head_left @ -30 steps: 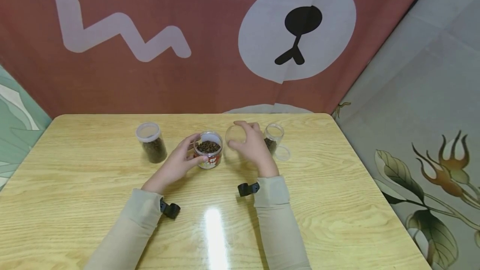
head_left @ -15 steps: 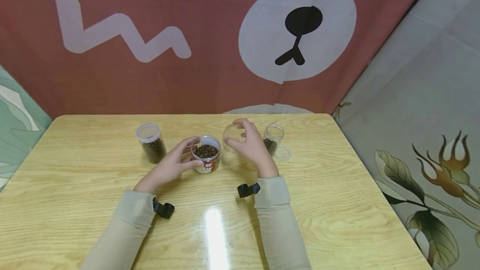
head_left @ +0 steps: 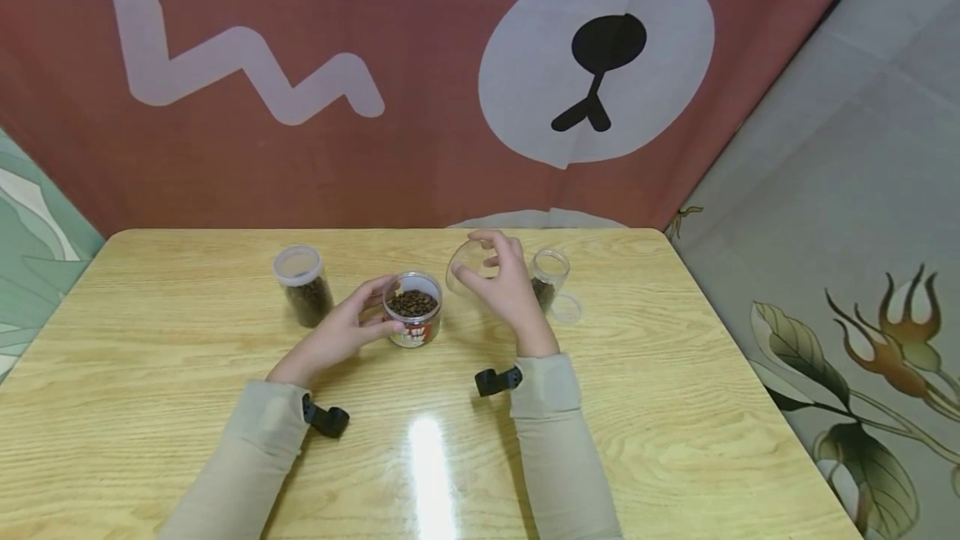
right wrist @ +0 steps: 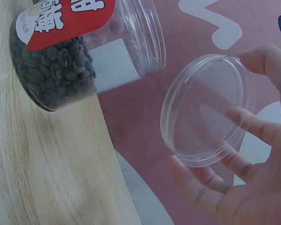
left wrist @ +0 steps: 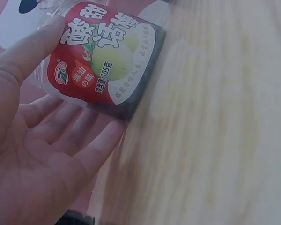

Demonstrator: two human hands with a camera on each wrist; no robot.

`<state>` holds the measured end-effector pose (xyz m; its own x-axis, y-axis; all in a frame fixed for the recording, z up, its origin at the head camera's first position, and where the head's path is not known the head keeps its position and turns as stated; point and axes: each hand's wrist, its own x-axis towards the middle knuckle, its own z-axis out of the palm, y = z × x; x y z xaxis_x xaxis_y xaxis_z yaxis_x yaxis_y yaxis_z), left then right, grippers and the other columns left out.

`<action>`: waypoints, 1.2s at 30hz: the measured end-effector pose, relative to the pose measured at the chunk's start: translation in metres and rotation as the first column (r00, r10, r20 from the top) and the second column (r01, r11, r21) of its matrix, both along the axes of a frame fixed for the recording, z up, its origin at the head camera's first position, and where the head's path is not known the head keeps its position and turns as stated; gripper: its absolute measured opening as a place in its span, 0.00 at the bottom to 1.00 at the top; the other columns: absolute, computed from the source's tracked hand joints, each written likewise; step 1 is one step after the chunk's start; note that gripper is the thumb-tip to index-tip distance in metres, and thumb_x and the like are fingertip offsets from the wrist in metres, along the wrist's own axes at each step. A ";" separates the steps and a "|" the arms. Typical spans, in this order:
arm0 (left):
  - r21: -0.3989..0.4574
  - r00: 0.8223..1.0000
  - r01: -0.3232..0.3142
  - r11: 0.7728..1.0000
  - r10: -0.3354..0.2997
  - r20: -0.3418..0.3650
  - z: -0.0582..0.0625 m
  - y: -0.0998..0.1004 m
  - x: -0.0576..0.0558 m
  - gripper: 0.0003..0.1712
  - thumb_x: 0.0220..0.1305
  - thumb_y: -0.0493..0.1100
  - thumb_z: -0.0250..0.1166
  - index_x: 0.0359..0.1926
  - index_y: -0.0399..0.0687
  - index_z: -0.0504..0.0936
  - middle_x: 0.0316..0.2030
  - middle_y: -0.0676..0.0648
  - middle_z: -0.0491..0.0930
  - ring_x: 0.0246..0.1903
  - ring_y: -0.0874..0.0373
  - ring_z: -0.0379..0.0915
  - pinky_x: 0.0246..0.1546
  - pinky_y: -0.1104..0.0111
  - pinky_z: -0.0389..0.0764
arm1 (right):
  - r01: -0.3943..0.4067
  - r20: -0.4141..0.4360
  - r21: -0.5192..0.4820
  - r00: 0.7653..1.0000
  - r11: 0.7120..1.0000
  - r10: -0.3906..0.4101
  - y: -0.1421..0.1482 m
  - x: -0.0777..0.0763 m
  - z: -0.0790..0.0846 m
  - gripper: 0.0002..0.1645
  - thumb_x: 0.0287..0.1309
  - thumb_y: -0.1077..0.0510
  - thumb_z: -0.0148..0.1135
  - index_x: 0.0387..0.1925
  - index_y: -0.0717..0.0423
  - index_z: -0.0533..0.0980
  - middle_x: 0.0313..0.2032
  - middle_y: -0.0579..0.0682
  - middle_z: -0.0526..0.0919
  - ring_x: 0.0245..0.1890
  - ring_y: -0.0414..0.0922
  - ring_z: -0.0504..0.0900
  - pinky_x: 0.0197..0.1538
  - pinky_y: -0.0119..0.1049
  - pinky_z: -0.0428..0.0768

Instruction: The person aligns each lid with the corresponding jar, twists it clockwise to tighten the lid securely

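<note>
My left hand [head_left: 337, 333] holds a clear plastic jar [head_left: 418, 332] from its left side, thumb in front and fingers behind. The jar stands upright and uncapped on the table, partly filled with coffee beans [head_left: 412, 303]. In the left wrist view its red and white label [left wrist: 103, 61] shows a green fruit. To the right of the jar, my right hand [head_left: 510, 288] grips a clear round lid [right wrist: 206, 112] by its edge, between thumb and fingers. The lid is tilted and held apart from the jar's mouth, as the right wrist view shows.
A taller capped jar [head_left: 307, 298] of dark contents stands at the left. Behind my right hand is a smaller open jar [head_left: 551, 269], partly filled, with a clear lid [head_left: 566, 307] lying flat beside it. A curtain [head_left: 420, 173] hangs behind the wooden table [head_left: 675, 423].
My left hand and the jar have shifted slightly left and towards me. The right hand has raised the lid a little and tilted it more upright.
</note>
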<state>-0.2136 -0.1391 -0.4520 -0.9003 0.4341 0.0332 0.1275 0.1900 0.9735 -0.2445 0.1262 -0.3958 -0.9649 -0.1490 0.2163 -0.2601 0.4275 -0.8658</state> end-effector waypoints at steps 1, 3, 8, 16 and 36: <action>-0.006 1.000 -0.003 1.000 0.003 0.001 -0.001 -0.001 0.000 0.47 0.68 0.41 0.69 0.79 0.41 0.51 0.76 0.36 0.55 0.75 0.38 0.51 0.72 0.48 0.61 | -0.007 -0.002 -0.017 1.000 1.000 0.007 0.000 0.000 0.000 0.30 0.61 0.51 0.70 0.63 0.48 0.72 0.60 0.58 0.66 0.53 0.61 0.73 0.49 0.49 0.80; -0.017 1.000 -0.007 1.000 0.007 -0.004 -0.002 -0.002 -0.001 0.47 0.68 0.42 0.69 0.79 0.42 0.52 0.75 0.36 0.56 0.74 0.37 0.53 0.71 0.47 0.62 | -0.016 -0.007 -0.044 1.000 0.999 0.016 0.000 0.001 0.001 0.30 0.60 0.52 0.70 0.62 0.50 0.71 0.60 0.58 0.65 0.53 0.60 0.72 0.49 0.47 0.81; -0.009 0.999 -0.017 1.000 0.016 -0.030 -0.007 -0.005 -0.002 0.42 0.69 0.40 0.67 0.78 0.40 0.56 0.74 0.34 0.61 0.72 0.36 0.57 0.69 0.45 0.64 | -0.033 -0.018 -0.121 0.999 0.992 0.031 -0.001 0.000 0.000 0.29 0.58 0.56 0.71 0.56 0.57 0.67 0.56 0.56 0.67 0.51 0.58 0.72 0.51 0.45 0.81; 0.040 1.000 -0.020 0.999 0.021 -0.020 -0.013 -0.007 -0.004 0.38 0.70 0.36 0.66 0.76 0.36 0.60 0.72 0.33 0.63 0.72 0.36 0.58 0.69 0.47 0.65 | -0.075 -0.040 -0.136 0.997 0.988 0.070 -0.002 -0.001 -0.001 0.24 0.59 0.58 0.71 0.48 0.58 0.66 0.46 0.53 0.72 0.50 0.50 0.74 0.61 0.49 0.78; 0.090 1.000 -0.014 0.996 0.012 0.017 -0.018 -0.008 -0.006 0.37 0.70 0.37 0.66 0.75 0.38 0.62 0.72 0.35 0.65 0.72 0.39 0.59 0.63 0.70 0.72 | -0.133 -0.064 -0.047 0.989 0.990 0.130 -0.011 0.000 -0.003 0.24 0.53 0.59 0.77 0.38 0.55 0.67 0.48 0.51 0.71 0.56 0.47 0.73 0.70 0.40 0.70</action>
